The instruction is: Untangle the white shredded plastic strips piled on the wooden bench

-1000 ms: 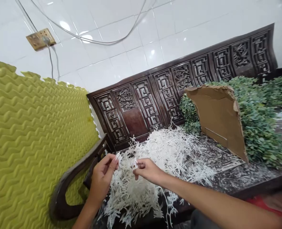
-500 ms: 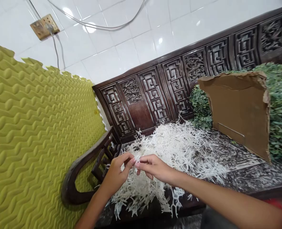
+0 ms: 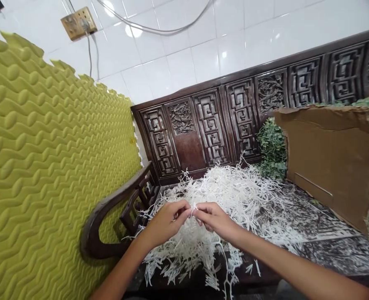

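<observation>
A heap of white branching plastic sprigs [image 3: 231, 187] lies on the dark wooden bench, with some ends hanging past its front edge. Above the front of this heap, my left hand [image 3: 175, 216] and my right hand [image 3: 214, 218] meet fingertip to fingertip. Each pinches thumb against forefinger on a small white sprig piece [image 3: 193, 209] between them. Most of that piece is covered by my fingers, so its full shape is hidden.
The bench has a carved back [image 3: 212, 125] and a curved armrest [image 3: 93, 225]. A yellow foam mat [image 3: 56, 166] stands upright at left. To the right, a torn cardboard piece [image 3: 328, 158] leans against green artificial foliage [image 3: 270, 146]. A wall socket [image 3: 78, 24] holds a plug.
The camera view has shifted, so the scene sits differently in the picture. My fingertips have come closer together around the small white piece, and both hands are still pinching.
</observation>
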{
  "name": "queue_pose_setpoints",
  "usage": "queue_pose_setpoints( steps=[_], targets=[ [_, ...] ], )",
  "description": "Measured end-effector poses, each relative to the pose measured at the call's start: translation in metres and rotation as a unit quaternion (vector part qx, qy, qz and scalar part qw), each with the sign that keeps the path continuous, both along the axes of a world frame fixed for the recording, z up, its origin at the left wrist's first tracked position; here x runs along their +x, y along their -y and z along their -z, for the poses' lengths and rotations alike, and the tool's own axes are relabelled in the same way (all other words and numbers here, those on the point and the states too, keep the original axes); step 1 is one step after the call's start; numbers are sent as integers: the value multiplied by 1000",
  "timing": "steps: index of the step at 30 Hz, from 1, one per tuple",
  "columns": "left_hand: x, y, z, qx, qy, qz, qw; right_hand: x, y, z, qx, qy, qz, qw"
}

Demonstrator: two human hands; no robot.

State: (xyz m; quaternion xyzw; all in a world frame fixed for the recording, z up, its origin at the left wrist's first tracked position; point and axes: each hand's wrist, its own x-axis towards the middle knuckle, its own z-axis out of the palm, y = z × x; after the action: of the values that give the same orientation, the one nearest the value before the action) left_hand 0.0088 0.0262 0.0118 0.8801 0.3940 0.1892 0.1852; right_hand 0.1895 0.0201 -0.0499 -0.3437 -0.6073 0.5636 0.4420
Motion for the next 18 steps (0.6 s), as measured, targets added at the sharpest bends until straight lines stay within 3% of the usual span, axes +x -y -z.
queue_pose_setpoints(
  steps=[10, 14, 18],
  targets=[
    [2, 9, 0, 53, -27, -30, 998, 3, 0, 0, 51, 42, 30, 997],
    [-3, -1, 7, 81, -48, -132, 987, 1, 7, -4, 50, 72, 1, 996],
    [-15, -13, 17, 33, -97, -217, 971, -2, 13, -8, 49, 109, -4, 993]
  ],
)
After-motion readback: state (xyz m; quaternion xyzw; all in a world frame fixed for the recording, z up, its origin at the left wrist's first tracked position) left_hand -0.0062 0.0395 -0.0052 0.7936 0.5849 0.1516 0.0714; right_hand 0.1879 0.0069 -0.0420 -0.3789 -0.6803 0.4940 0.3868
